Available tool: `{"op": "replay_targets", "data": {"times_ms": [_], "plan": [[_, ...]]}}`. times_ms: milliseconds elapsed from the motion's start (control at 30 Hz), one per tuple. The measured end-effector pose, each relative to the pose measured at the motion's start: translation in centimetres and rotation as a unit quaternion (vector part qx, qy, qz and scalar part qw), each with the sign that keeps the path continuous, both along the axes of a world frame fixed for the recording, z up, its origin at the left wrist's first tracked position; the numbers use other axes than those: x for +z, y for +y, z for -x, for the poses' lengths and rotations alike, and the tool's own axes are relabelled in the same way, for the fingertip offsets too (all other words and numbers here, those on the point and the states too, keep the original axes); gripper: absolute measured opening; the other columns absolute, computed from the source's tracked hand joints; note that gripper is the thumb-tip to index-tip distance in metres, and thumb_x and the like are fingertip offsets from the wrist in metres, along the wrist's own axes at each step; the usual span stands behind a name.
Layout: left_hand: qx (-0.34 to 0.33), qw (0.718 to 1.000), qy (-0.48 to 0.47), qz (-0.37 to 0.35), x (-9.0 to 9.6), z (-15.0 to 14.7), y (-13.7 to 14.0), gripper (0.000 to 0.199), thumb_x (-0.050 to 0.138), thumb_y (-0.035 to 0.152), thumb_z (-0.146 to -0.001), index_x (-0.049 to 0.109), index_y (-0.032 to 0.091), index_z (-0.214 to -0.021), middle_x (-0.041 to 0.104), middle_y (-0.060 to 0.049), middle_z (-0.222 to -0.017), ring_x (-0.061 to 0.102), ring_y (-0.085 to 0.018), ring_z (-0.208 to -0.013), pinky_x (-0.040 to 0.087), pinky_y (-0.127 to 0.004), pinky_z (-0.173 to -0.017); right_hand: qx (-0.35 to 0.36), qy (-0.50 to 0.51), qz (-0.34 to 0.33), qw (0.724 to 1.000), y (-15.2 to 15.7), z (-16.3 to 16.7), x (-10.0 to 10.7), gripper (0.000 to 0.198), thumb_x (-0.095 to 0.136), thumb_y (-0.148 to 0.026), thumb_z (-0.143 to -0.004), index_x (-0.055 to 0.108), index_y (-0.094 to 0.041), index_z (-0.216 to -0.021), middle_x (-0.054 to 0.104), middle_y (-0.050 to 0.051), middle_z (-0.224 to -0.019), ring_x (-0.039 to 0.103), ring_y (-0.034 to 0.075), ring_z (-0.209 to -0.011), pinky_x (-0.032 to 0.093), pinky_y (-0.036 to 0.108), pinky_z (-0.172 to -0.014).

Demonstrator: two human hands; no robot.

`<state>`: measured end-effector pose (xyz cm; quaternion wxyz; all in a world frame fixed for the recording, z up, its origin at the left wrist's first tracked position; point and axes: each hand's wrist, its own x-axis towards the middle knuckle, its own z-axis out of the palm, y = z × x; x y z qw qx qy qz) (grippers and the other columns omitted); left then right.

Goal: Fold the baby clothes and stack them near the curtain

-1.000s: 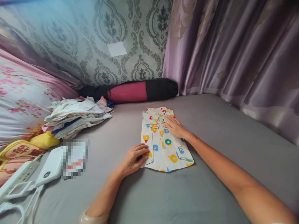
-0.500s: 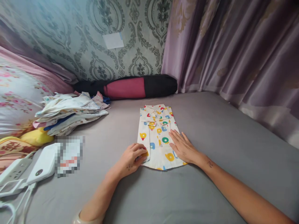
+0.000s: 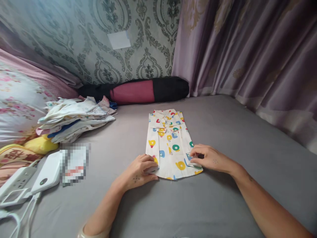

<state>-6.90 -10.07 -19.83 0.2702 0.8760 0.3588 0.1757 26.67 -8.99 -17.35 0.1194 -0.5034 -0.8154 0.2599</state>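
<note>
A small white button-up shirt (image 3: 170, 142) printed with yellow, red, blue and green figures lies on the grey sheet, collar away from me. Both its long sides are folded inward over the front. At the lower left corner, the curled fingers of my left hand (image 3: 138, 170) rest on the cloth, the thumb apart from them near the hem. My right hand (image 3: 209, 158) pinches the folded right side near the bottom, thumb and fingertips on the fabric. Part of each lower corner is hidden under the fingers.
On the left sits a pile of folded clothes (image 3: 76, 114), with a yellow cushion (image 3: 42, 144), a white power bank (image 3: 48, 172), a power strip (image 3: 18, 180) and cables nearer me. A black and red bolster (image 3: 133, 92) lies along the wall. Purple curtains (image 3: 223, 49) hang at right.
My right hand has gone from lying flat on the shirt to pinching its right side, which is now folded inward. My left thumb has moved away from its fingers.
</note>
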Motion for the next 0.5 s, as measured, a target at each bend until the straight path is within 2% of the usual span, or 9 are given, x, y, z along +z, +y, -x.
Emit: {"op": "replay_targets", "data": {"times_ms": [100,233,300,433,500], "plan": [[-0.005,1.000,0.006,-0.011,-0.1,0.0,0.0,0.029,0.061,0.042,-0.085,0.067,0.026,-0.109,0.065,-0.008,-0.106,0.059,-0.021,-0.102,0.047,-0.034,-0.088,0.033,-0.020,0.042,0.998,-0.6,-0.4,0.2,0.025,0.063,-0.044,-0.078,0.066,-0.025,-0.093,0.063,0.003,-0.099,0.058,0.017,-0.087,0.046,0.027,-0.074],[-0.011,0.999,0.006,-0.032,-0.3,0.0,0.0,0.024,0.058,0.034,-0.087,0.067,0.026,-0.108,0.066,-0.007,-0.105,0.060,-0.020,-0.099,0.048,-0.033,-0.086,0.069,-0.046,0.057,0.995,-1.1,-0.9,0.2,0.045,0.069,-0.042,-0.070,0.061,-0.030,-0.113,0.057,0.003,-0.116,0.054,0.020,-0.107,0.047,0.026,-0.082],[-0.009,0.999,0.007,-0.040,-0.4,0.0,-0.1,0.023,0.056,0.030,-0.087,0.067,0.026,-0.107,0.066,-0.007,-0.104,0.060,-0.020,-0.098,0.048,-0.033,-0.085,0.081,-0.053,0.057,0.994,-1.2,-1.0,0.3,0.048,0.068,-0.041,-0.070,0.059,-0.031,-0.116,0.056,0.003,-0.118,0.052,0.020,-0.111,0.048,0.027,-0.085],[-0.001,0.999,0.013,-0.053,-0.3,-0.2,-0.3,0.023,0.051,0.026,-0.090,0.068,0.025,-0.106,0.067,-0.007,-0.103,0.060,-0.020,-0.100,0.049,-0.033,-0.086,0.093,-0.053,0.058,0.992,-1.2,-0.9,0.4,0.039,0.064,-0.037,-0.075,0.060,-0.030,-0.113,0.056,0.004,-0.119,0.054,0.019,-0.107,0.048,0.027,-0.085],[0.001,0.998,0.008,-0.058,-0.2,-0.3,-0.3,0.024,0.047,0.025,-0.092,0.068,0.025,-0.104,0.067,-0.008,-0.103,0.061,-0.019,-0.100,0.050,-0.033,-0.087,0.072,-0.063,0.022,0.995,-1.3,-0.7,0.4,0.030,0.062,-0.035,-0.077,0.064,-0.030,-0.106,0.059,0.003,-0.114,0.057,0.018,-0.101,0.048,0.025,-0.083]]}}
